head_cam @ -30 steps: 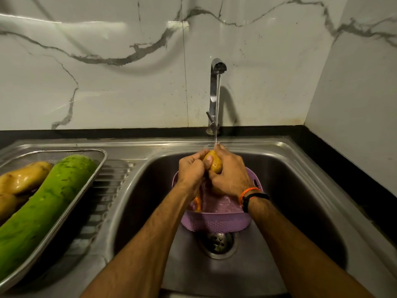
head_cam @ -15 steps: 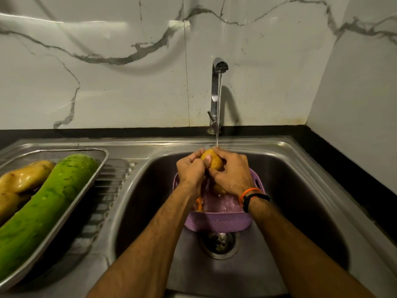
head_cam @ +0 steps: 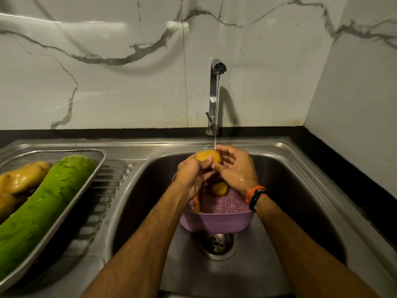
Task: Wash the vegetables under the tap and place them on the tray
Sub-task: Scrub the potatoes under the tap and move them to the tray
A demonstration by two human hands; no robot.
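A yellow potato (head_cam: pixel 209 157) is held under the thin stream from the chrome tap (head_cam: pixel 215 93). My left hand (head_cam: pixel 192 176) grips the potato from the left and below. My right hand (head_cam: pixel 237 168) curls its fingers round it from the right. Below the hands a purple plastic basket (head_cam: pixel 217 222) sits in the sink and holds another potato (head_cam: pixel 219 188) and something orange (head_cam: pixel 196 204). The steel tray (head_cam: pixel 94 179) on the left drainboard carries a long green gourd (head_cam: pixel 45 203) and two potatoes (head_cam: pixel 22 176).
The steel sink basin (head_cam: pixel 290 201) has its drain (head_cam: pixel 216 244) just in front of the basket. A ribbed drainboard (head_cam: pixel 107 190) lies between tray and basin. A black counter edge (head_cam: pixel 343 168) and marble walls close in the back and right.
The hands have turned the potato under the stream, so more of it shows between them. My right hand's fingers have spread a little. The second potato in the basket is now visible.
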